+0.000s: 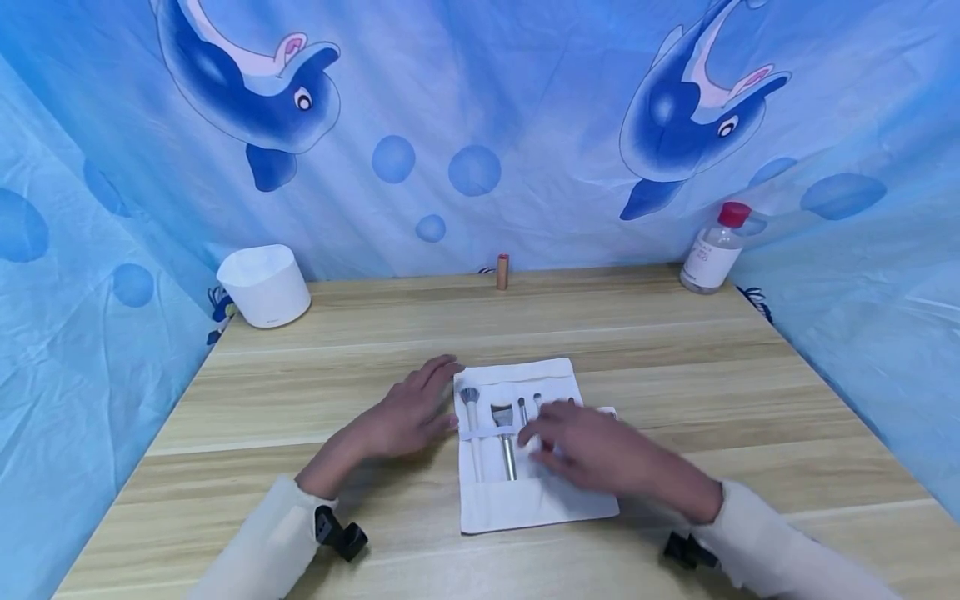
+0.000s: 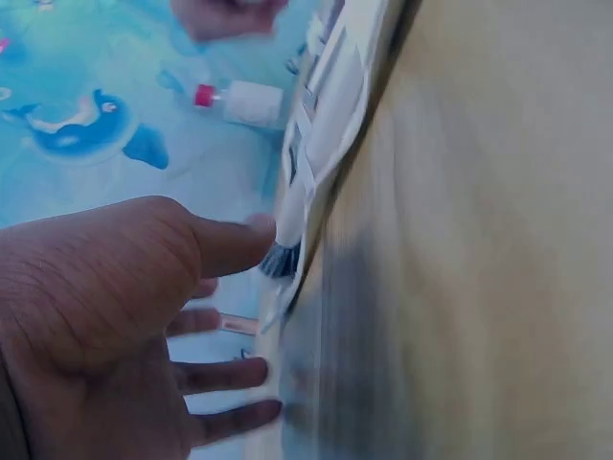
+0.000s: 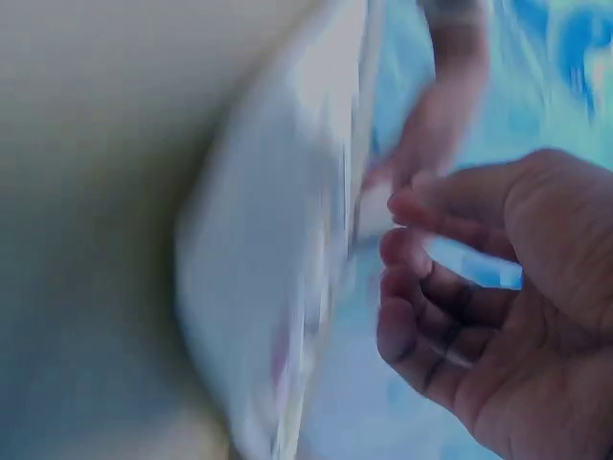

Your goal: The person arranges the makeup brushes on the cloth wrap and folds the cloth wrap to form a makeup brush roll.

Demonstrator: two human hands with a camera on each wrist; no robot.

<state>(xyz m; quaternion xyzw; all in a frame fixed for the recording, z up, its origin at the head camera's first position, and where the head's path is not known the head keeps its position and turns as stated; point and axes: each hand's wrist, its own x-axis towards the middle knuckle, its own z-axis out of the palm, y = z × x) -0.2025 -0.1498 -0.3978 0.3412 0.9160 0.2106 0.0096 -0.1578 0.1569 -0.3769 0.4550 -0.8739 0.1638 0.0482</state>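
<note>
A white brush pouch (image 1: 536, 502) lies unfolded on the table, with several makeup brushes tucked under its strap. A fluffy makeup brush (image 1: 470, 404) is at its left side, a wide flat brush (image 1: 508, 446) beside it, and small brushes (image 1: 522, 410) farther right. My left hand (image 1: 408, 415) is at the pouch's left edge, fingers extended and thumb apart; the left wrist view shows nothing in its grasp. Above the pouch's right half hovers my right hand (image 1: 592, 446), its fingers (image 3: 397, 331) loosely bent around nothing. It hides part of the brushes there.
At the table's back left stands a white rounded container (image 1: 266, 287). A small copper-coloured tube (image 1: 502, 273) is upright at the back middle, and a red-capped bottle (image 1: 711, 257) at the back right. A blue dolphin-print curtain (image 1: 480, 108) hangs behind the wooden table (image 1: 337, 333).
</note>
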